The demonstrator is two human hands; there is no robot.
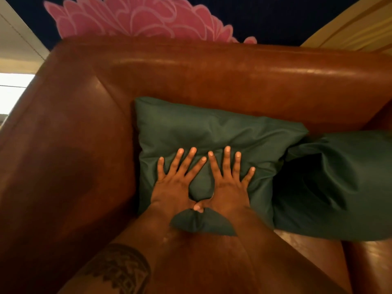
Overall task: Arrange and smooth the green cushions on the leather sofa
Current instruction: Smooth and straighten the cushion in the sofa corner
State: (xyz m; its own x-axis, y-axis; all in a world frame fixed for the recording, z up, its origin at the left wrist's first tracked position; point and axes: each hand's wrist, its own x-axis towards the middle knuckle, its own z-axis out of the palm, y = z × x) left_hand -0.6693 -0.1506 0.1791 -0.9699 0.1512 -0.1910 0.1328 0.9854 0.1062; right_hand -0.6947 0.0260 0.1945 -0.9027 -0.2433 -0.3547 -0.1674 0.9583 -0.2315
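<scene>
A dark green cushion (212, 130) leans against the backrest in the left corner of the brown leather sofa (191, 81). My left hand (176, 183) and my right hand (229, 183) lie flat on its front face, side by side, fingers spread, thumbs meeting at the lower edge. The fabric dents under the palms, and the cushion's near corner bunches up just below the thumbs. A second green cushion (335, 187) rests on the seat to the right, touching the first; its right end runs out of view.
The sofa's wide left armrest (63, 166) rises beside the first cushion. Behind the backrest hangs a dark wall piece with a large pink flower (137, 18). A strip of bare leather seat (307, 262) shows in front of the second cushion.
</scene>
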